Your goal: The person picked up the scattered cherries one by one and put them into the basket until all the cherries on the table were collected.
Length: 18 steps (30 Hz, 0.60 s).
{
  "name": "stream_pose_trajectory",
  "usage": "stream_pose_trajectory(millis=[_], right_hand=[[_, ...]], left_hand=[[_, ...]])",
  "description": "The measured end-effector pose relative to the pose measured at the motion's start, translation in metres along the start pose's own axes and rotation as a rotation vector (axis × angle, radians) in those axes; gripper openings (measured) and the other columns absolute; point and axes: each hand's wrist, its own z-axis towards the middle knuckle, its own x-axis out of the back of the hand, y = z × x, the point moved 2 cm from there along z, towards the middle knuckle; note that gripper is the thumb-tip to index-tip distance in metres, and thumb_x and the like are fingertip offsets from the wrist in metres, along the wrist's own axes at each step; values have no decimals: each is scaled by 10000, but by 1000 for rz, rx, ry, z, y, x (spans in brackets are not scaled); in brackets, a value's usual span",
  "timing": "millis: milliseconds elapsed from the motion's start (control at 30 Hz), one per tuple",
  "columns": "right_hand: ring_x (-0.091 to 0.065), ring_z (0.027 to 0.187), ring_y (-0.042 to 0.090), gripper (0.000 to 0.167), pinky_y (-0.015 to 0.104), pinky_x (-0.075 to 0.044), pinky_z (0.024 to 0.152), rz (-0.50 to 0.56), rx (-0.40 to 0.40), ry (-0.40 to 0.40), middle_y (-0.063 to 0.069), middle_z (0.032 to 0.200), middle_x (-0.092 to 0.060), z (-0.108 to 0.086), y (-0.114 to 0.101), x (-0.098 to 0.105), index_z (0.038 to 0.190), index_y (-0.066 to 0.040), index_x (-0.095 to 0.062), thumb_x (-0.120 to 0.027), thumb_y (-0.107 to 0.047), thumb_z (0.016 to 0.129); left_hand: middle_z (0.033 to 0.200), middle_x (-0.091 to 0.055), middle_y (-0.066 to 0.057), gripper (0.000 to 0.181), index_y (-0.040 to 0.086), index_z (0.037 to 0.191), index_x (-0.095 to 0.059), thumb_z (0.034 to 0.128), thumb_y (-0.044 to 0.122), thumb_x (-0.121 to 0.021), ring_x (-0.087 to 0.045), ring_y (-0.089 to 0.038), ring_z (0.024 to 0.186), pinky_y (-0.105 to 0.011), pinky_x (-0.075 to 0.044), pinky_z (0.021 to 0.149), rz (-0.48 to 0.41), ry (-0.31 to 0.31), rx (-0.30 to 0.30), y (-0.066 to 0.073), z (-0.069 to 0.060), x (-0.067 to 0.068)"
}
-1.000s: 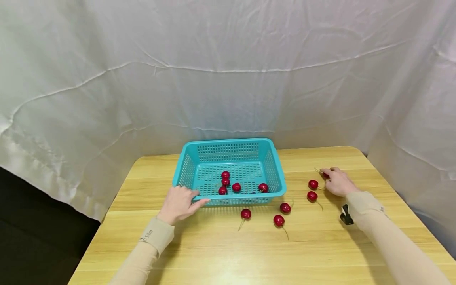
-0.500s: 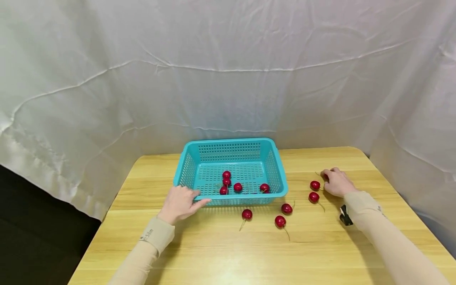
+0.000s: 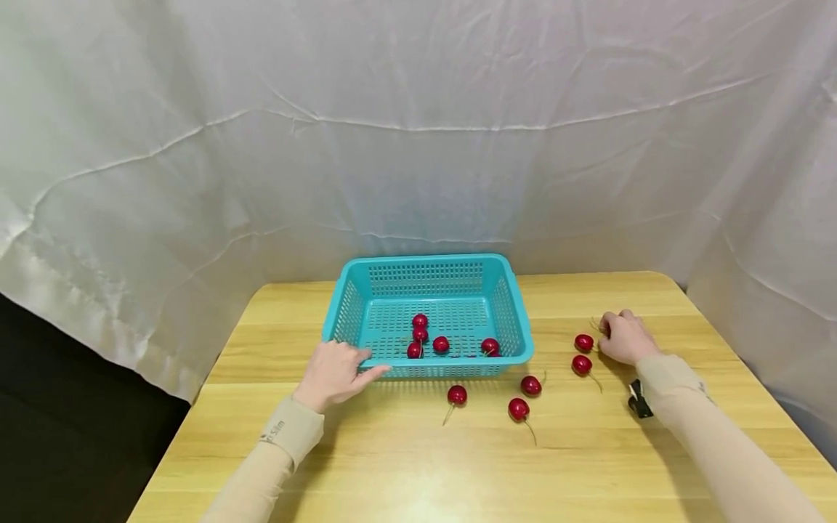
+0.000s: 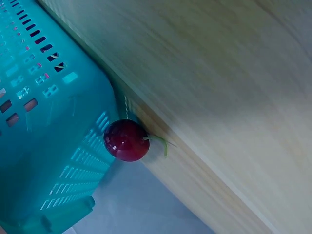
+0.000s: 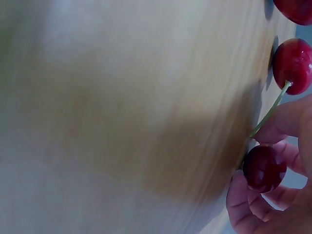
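A turquoise plastic basket (image 3: 428, 363) stands at the back of the table with several red cherries (image 3: 441, 344) inside. At its front left corner my left hand (image 3: 330, 370) holds the rim, thumb outside and fingers over the edge; bits of skin show through the holes in the left wrist view. On the right side of the table, my right hand (image 3: 626, 338) has its thumb and fingers curled round a dark red cherry (image 5: 264, 168). The head view hides that cherry behind the hand, though a thin stem shows. Two cherries (image 3: 581, 365) lie just left of this hand.
In front of the basket, three more stemmed cherries (image 3: 519, 410) lie loose on the wooden table (image 3: 418, 465). A pale grey curtain (image 3: 418, 181) hangs close behind the table's back edge. A black device (image 3: 639, 399) sits under the right wrist.
My right fingers have drawn in round the cherry, which showed red under them a second ago. My left hand keeps its place on the basket. The head view has shifted slightly.
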Motion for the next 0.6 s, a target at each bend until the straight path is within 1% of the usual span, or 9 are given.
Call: stream_pose_trajectory(millis=[100, 233, 333, 533, 567, 600], right_hand=[[-436, 782, 314, 96, 365, -354, 658, 2, 9, 12, 170, 874, -451, -2, 3, -1, 845, -52, -528, -611, -77, 802], [-439, 746, 273, 114, 337, -340, 642, 2, 28, 10, 132, 807, -448, -4, 8, -1, 786, -68, -511, -624, -77, 771], [-441, 726, 254, 118, 331, -331, 645, 3, 39, -1, 102, 760, -459, -5, 9, -1, 768, -75, -506, -624, -80, 765], [-454, 669, 217, 112, 318, -333, 624, 32, 44, -12, 63, 711, -469, -2, 7, -3, 793, -72, -486, -598, -76, 785], [-456, 667, 218, 113, 318, -334, 621, 39, 43, -19, 64, 714, -469, -1, 7, -3, 800, -69, -482, -595, -76, 791], [-458, 669, 219, 115, 318, -336, 621, 45, 40, -27, 65, 717, -469, 0, 8, -3, 804, -66, -480, -594, -80, 800]], left_hand=[[549, -106, 117, 678, 216, 578, -264, 984, 750, -168, -104, -36, 462, -203, -78, 463, -7, 10, -5, 1, 0, -1], [554, -106, 120, 659, 218, 579, -263, 992, 731, -262, -98, -30, 465, -199, -71, 471, -24, 14, -15, 2, 1, -2], [554, -104, 123, 659, 222, 576, -267, 992, 733, -253, -96, -28, 463, -195, -75, 475, -29, 11, -15, 2, 1, -3], [545, -113, 121, 686, 218, 570, -289, 982, 752, -163, -134, -34, 447, -198, -101, 477, -18, 2, 0, 2, 1, 1], [546, -113, 122, 673, 218, 569, -293, 992, 737, -227, -134, -33, 449, -197, -102, 476, -19, -1, 0, 2, 1, 1], [545, -114, 123, 670, 219, 569, -298, 992, 735, -237, -137, -31, 448, -196, -105, 472, -19, -4, -1, 2, 1, 1]])
